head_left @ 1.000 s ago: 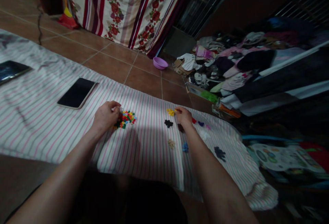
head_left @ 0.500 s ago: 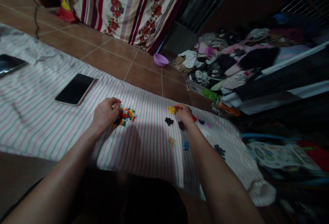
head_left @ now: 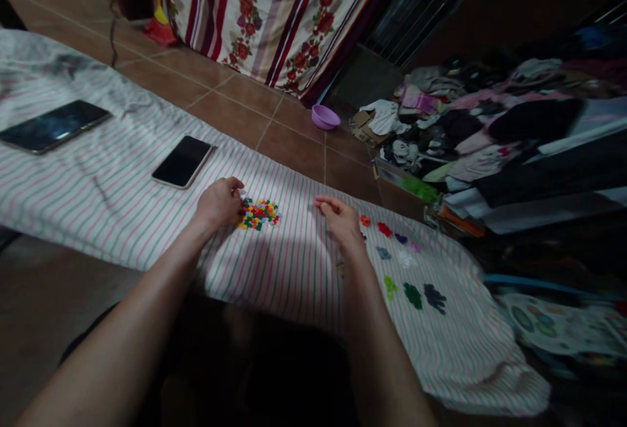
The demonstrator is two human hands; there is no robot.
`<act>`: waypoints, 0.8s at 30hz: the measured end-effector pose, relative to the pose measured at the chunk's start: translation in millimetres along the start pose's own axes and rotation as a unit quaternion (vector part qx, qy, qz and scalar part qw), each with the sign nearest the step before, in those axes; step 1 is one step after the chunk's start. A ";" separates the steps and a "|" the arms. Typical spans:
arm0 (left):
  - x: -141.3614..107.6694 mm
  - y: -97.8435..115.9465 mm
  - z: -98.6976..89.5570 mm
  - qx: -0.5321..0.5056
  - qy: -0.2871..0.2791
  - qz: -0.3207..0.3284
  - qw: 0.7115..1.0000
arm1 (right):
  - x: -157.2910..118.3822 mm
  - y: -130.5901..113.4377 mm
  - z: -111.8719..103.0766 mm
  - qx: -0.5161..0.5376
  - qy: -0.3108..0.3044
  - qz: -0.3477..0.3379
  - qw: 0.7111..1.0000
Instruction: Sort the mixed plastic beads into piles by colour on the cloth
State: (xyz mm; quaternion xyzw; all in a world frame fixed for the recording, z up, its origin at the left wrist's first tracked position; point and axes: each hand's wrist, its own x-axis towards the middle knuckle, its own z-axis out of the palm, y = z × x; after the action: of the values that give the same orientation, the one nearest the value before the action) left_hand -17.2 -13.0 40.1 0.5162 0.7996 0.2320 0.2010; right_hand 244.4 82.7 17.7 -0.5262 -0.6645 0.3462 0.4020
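Note:
A mixed pile of tiny coloured pieces (head_left: 260,213) lies on the striped cloth (head_left: 294,264). My left hand (head_left: 219,205) rests at the pile's left edge, fingers curled; whatever is in them is hidden. To the right of the pile, my right hand (head_left: 341,219) hovers over bare cloth with thumb and fingers pinched together. Anything between those fingertips is too small to make out. Beyond this hand are small single-colour heaps: orange (head_left: 365,221), red (head_left: 385,229), grey (head_left: 383,253), lime (head_left: 390,286) and dark green (head_left: 413,295), among several others. My right hand and forearm hide some heaps.
Two phones lie on the cloth to the left, a larger one (head_left: 56,126) and a smaller one (head_left: 183,162). Past the far edge, a purple basin (head_left: 326,117) sits on the tiled floor (head_left: 289,146). Clothes (head_left: 455,126) are heaped at the right.
My right hand has moved left from beside the yellow heap toward the mixed pile. My left hand stays at the pile. The view has swung slightly left.

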 end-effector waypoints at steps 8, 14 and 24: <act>-8.1 -15.8 -2.0 0.096 -0.041 0.040 0.994 | -68.8 -21.0 86.1 -0.077 -0.055 -0.148 0.984; -10.4 -16.2 -1.4 0.121 -0.056 0.049 0.990 | -62.0 -24.9 96.5 -0.193 -0.071 -0.227 0.952; -10.4 -36.4 2.0 0.101 -0.090 0.135 0.982 | -80.1 -40.4 108.6 -0.229 -0.111 -0.275 0.927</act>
State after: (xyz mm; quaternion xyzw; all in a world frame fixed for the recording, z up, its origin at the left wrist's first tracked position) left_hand -38.8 -35.3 18.3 0.6555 0.7209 0.1275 0.1857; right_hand 139.7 -8.0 -7.6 -0.3593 -0.8847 0.1166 0.2732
